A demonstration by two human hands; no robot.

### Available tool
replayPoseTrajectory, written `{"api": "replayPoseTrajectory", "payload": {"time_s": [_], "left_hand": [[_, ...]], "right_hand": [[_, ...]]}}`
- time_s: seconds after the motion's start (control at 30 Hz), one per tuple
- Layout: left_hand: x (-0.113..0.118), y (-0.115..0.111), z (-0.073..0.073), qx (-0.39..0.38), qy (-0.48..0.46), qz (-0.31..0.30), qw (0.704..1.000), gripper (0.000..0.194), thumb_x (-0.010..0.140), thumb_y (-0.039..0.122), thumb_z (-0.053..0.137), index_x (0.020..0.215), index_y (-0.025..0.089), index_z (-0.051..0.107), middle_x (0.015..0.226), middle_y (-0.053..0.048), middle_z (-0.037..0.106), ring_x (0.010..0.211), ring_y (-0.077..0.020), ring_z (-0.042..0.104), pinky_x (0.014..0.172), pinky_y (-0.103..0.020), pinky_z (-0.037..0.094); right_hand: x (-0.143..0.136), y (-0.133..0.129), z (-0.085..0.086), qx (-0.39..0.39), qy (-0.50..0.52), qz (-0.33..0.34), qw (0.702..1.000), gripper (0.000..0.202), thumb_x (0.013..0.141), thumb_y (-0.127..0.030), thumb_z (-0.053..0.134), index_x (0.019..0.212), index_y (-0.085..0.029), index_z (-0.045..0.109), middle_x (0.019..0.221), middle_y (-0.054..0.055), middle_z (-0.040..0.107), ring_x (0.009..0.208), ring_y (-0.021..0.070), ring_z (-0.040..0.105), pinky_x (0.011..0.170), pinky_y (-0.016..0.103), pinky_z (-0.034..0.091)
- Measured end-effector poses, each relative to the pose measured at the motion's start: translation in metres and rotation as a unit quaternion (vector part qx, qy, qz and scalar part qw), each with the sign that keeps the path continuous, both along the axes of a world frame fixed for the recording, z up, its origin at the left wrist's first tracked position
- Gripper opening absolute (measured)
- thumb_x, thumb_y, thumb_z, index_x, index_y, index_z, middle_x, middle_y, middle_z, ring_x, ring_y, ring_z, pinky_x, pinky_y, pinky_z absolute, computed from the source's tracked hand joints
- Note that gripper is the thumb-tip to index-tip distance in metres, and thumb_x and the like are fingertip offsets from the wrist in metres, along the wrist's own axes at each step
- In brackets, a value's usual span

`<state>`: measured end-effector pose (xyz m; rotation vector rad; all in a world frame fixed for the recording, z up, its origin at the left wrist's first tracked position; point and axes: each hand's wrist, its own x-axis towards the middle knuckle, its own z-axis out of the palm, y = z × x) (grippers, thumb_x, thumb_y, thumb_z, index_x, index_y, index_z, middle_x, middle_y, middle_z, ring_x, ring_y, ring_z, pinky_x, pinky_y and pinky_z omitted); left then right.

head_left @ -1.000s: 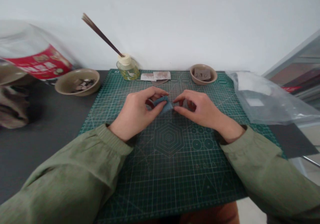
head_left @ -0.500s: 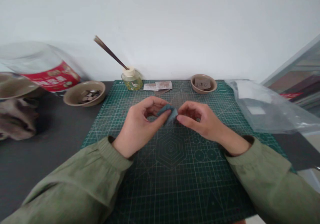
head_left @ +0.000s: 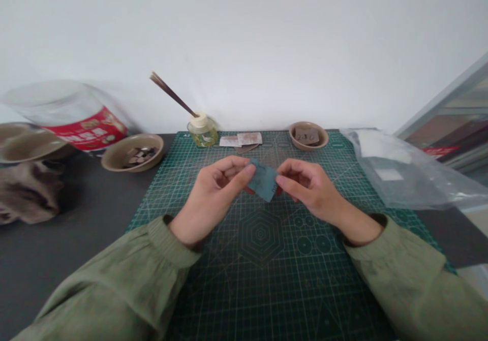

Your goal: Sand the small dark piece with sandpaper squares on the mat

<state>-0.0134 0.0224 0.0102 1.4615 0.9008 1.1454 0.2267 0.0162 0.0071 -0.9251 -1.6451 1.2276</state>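
A small blue-grey square, seemingly a piece of sandpaper (head_left: pixel 264 180), is stretched out between my hands above the cutting mat. My left hand (head_left: pixel 217 191) pinches its upper left corner between thumb and fingers. On the other side, my right hand (head_left: pixel 310 186) grips the right edge the same way. Dark marks show on the face turned towards me. The green cutting mat (head_left: pixel 213 280) with its white grid lies beneath both hands.
Behind my hands are whitish paper pieces (head_left: pixel 249 138), a reed diffuser bottle (head_left: pixel 203 130) and a bowl (head_left: pixel 308 147) holding a brown piece marked with digits. Left stand a bowl of small chips (head_left: pixel 131 167), a large jar (head_left: pixel 91 127) and a crumpled cloth (head_left: pixel 28 191). A clear plastic bag (head_left: pixel 415 183) lies right.
The piece of sandpaper was folded or curled in my left fingers; now it is opened flat between both hands. The view has tilted up slightly.
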Motion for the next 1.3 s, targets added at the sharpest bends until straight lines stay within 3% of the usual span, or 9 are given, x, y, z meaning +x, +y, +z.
{"api": "replayPoseTrajectory", "payload": {"time_s": [0.27, 0.43, 0.6, 0.7, 0.83, 1.0, 1.13, 1.3], "left_hand": [[-0.002, 0.001, -0.001, -0.055, -0.078, -0.061, 0.994, 0.024, 0.104, 0.042, 0.084, 0.109, 0.019, 0.080, 0.093, -0.004, 0.079, 0.077, -0.0151, 0.070, 0.072, -0.026, 0.061], [-0.001, 0.000, 0.000, -0.068, -0.032, -0.118, 0.990, 0.031, 0.095, 0.040, 0.092, 0.117, 0.020, 0.080, 0.110, -0.010, 0.085, 0.093, -0.0217, 0.078, 0.079, -0.031, 0.063], [-0.001, 0.001, 0.000, -0.009, 0.053, -0.062, 0.997, 0.022, 0.100, 0.041, 0.085, 0.095, 0.019, 0.081, 0.088, -0.004, 0.082, 0.079, -0.0188, 0.074, 0.075, -0.030, 0.060], [-0.001, 0.001, 0.002, 0.031, 0.096, -0.052, 0.993, 0.019, 0.100, 0.039, 0.083, 0.097, 0.020, 0.085, 0.091, -0.004, 0.083, 0.081, -0.0203, 0.074, 0.074, -0.030, 0.060], [-0.001, -0.001, 0.002, 0.041, 0.102, -0.056, 0.992, 0.018, 0.100, 0.038, 0.083, 0.103, 0.022, 0.087, 0.098, -0.005, 0.084, 0.085, -0.0211, 0.075, 0.076, -0.030, 0.060], [0.001, -0.009, 0.003, -0.011, 0.070, -0.084, 0.994, 0.021, 0.095, 0.041, 0.090, 0.103, 0.023, 0.084, 0.095, -0.005, 0.084, 0.083, -0.0218, 0.076, 0.073, -0.031, 0.061], [0.005, -0.020, 0.007, -0.015, 0.041, -0.042, 0.998, 0.018, 0.097, 0.041, 0.086, 0.091, 0.024, 0.083, 0.087, -0.005, 0.082, 0.077, -0.0228, 0.075, 0.069, -0.034, 0.062], [0.010, -0.031, 0.014, 0.000, 0.027, 0.019, 0.999, 0.013, 0.094, 0.037, 0.089, 0.088, 0.026, 0.084, 0.081, -0.004, 0.081, 0.070, -0.0203, 0.072, 0.065, -0.031, 0.061]], "right_hand": [[0.000, 0.000, 0.002, 0.004, 0.024, 0.009, 1.000, 0.032, 0.101, -0.051, 0.085, 0.094, -0.022, 0.074, 0.081, 0.000, 0.075, 0.059, 0.0109, 0.055, 0.053, 0.027, 0.040], [-0.001, 0.002, -0.001, 0.001, 0.038, -0.049, 0.998, 0.035, 0.099, -0.055, 0.085, 0.093, -0.023, 0.072, 0.076, -0.001, 0.072, 0.054, 0.0115, 0.051, 0.049, 0.027, 0.039], [0.003, 0.003, -0.007, 0.028, -0.010, -0.058, 0.998, 0.030, 0.100, -0.050, 0.084, 0.112, -0.024, 0.075, 0.092, 0.003, 0.076, 0.069, 0.0160, 0.065, 0.057, 0.028, 0.048], [0.005, 0.001, -0.007, 0.066, -0.041, -0.074, 0.994, 0.031, 0.101, -0.050, 0.084, 0.122, -0.027, 0.077, 0.105, 0.005, 0.076, 0.077, 0.0181, 0.066, 0.061, 0.031, 0.050], [0.005, -0.003, -0.004, 0.100, -0.055, -0.109, 0.987, 0.019, 0.101, -0.045, 0.084, 0.100, -0.026, 0.080, 0.084, 0.002, 0.072, 0.068, 0.0173, 0.060, 0.058, 0.032, 0.047], [0.002, -0.008, 0.001, 0.065, 0.012, -0.168, 0.984, 0.022, 0.097, -0.047, 0.089, 0.096, -0.027, 0.080, 0.072, -0.001, 0.068, 0.055, 0.0148, 0.052, 0.049, 0.031, 0.040], [0.001, -0.011, 0.005, 0.045, 0.051, -0.161, 0.985, 0.022, 0.096, -0.046, 0.090, 0.096, -0.027, 0.079, 0.067, -0.002, 0.063, 0.052, 0.0142, 0.052, 0.047, 0.030, 0.040], [0.004, -0.017, 0.007, 0.060, 0.016, -0.130, 0.990, 0.019, 0.099, -0.043, 0.086, 0.092, -0.026, 0.079, 0.069, -0.001, 0.066, 0.054, 0.0149, 0.054, 0.048, 0.029, 0.040]]}}
